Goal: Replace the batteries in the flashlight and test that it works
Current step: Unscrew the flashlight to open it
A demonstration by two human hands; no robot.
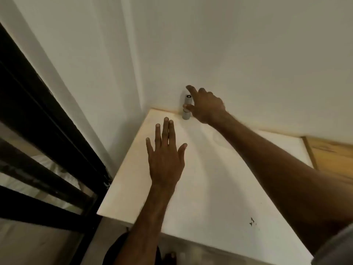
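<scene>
A small grey flashlight (pixel 185 114) stands upright at the far edge of the white table (pixel 219 184), against the wall. My right hand (pixel 207 108) reaches it from the right. The thumb lies across the front of its body, the index finger stretches up past its top, and the other fingers are curled behind. The grip does not look closed, and the flashlight still rests on the table. My left hand (pixel 165 155) hovers flat over the table nearer to me, fingers spread, holding nothing. No batteries are in sight.
White walls meet in a corner just left of the flashlight. A black metal window frame (pixel 38 131) runs along the left side. A wooden board (pixel 334 155) lies at the table's right end. Something dark (pixel 131 251) sits below the table's near edge.
</scene>
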